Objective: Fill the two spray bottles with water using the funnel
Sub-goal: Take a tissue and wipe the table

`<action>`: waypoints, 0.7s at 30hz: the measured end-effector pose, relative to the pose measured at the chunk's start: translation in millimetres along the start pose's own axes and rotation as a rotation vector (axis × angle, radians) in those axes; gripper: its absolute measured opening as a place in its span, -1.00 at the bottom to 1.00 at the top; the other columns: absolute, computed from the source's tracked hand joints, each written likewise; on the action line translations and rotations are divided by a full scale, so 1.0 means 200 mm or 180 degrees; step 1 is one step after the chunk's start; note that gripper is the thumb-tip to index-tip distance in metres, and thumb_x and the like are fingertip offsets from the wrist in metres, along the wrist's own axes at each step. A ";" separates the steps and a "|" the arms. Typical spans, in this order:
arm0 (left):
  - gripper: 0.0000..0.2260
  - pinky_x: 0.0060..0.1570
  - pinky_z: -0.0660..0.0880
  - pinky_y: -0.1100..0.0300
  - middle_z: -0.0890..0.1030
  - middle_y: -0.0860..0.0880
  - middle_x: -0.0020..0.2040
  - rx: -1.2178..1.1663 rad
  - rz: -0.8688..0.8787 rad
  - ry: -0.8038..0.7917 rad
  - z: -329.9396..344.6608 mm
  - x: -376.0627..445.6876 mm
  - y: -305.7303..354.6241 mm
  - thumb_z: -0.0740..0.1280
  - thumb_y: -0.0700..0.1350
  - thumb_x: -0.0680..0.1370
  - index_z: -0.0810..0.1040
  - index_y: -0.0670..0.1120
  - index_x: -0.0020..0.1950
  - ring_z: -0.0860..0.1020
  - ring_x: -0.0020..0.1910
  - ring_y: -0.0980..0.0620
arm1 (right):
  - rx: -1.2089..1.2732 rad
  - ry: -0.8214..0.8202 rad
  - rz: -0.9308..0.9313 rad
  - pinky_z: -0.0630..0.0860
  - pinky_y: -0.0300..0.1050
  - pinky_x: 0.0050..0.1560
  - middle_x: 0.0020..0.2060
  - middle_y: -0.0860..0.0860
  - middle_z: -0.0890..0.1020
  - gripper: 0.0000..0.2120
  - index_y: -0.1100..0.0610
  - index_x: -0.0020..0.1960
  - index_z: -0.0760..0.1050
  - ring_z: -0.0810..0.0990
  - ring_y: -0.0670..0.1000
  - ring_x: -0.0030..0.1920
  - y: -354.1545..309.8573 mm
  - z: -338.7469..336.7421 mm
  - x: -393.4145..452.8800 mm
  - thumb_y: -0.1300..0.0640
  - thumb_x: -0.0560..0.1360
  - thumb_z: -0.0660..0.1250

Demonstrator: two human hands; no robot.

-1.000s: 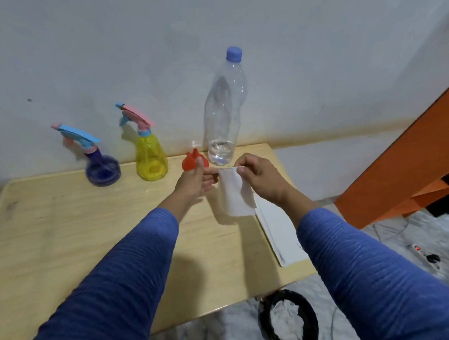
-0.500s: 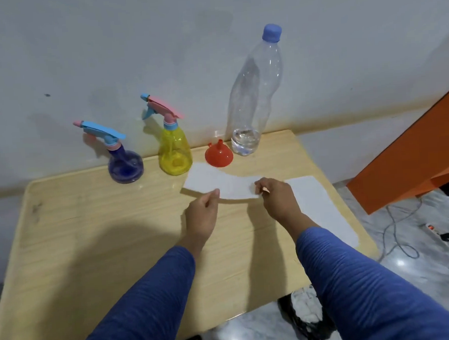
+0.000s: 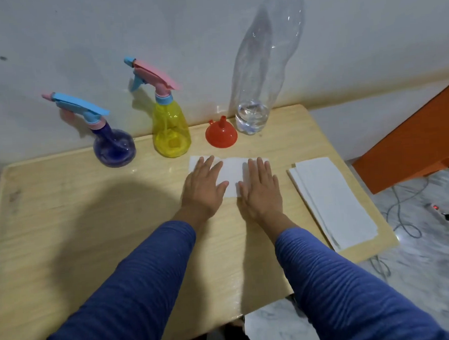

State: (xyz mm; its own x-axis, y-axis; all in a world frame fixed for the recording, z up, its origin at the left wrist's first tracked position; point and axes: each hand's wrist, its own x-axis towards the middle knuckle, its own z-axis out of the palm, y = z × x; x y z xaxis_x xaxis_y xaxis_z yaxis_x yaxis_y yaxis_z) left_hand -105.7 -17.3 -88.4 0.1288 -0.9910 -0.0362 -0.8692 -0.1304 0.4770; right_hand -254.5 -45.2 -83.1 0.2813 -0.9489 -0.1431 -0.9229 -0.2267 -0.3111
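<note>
Purple spray bottle (image 3: 113, 147), yellow spray bottle (image 3: 171, 132), red funnel (image 3: 221, 134) inverted, and water bottle (image 3: 262, 70) line the table's (image 3: 63, 219) far edge. Nearer: left hand (image 3: 203, 188) and right hand (image 3: 261, 191), fingers straight, press a white sheet (image 3: 231, 173) flat. Paper stack (image 3: 333, 202) right.

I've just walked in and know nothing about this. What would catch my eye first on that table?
Probably the bright row along the wall: a purple spray bottle, a yellow spray bottle, an upturned red funnel and a tall clear water bottle, nearly empty. In front of them, the left hand and right hand press flat on a white paper sheet.
</note>
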 end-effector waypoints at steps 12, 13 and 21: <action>-0.48 0.46 -0.21 0.03 -0.21 -0.06 0.55 0.0629 -0.0743 -0.0157 0.10 0.08 0.04 -0.07 0.04 0.65 -0.20 -0.06 0.54 -0.24 0.52 -0.04 | -0.0333 -0.0338 -0.0346 -0.27 0.04 0.48 0.52 0.05 -0.25 -0.46 0.06 0.53 -0.25 -0.32 0.05 0.51 0.00 0.08 0.20 -0.08 0.62 -0.19; -0.49 0.46 -0.21 0.04 -0.20 -0.06 0.56 0.0604 -0.0778 -0.0145 0.10 0.08 0.04 -0.08 0.02 0.65 -0.20 -0.07 0.54 -0.24 0.52 -0.04 | -0.0339 -0.0361 -0.0376 -0.28 0.04 0.48 0.52 0.05 -0.26 -0.46 0.06 0.53 -0.25 -0.32 0.05 0.51 -0.01 0.08 0.21 -0.07 0.62 -0.19; -0.51 0.45 -0.22 0.08 -0.21 -0.06 0.55 0.0490 -0.1158 -0.0082 0.00 -0.02 -0.09 -0.11 -0.02 0.66 -0.24 -0.11 0.53 -0.23 0.52 -0.01 | -0.0300 -0.0429 -0.0829 -0.27 0.01 0.48 0.53 0.04 -0.21 -0.49 0.08 0.53 -0.21 -0.27 0.04 0.52 -0.18 0.12 0.21 -0.01 0.64 -0.18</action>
State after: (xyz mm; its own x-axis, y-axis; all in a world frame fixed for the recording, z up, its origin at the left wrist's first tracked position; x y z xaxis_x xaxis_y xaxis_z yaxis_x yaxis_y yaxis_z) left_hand -90.4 -10.5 -97.8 0.4312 -0.8795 -0.2014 -0.8307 -0.4741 0.2919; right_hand -203.2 -71.1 -99.8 0.5381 -0.8199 -0.1954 -0.8338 -0.4838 -0.2660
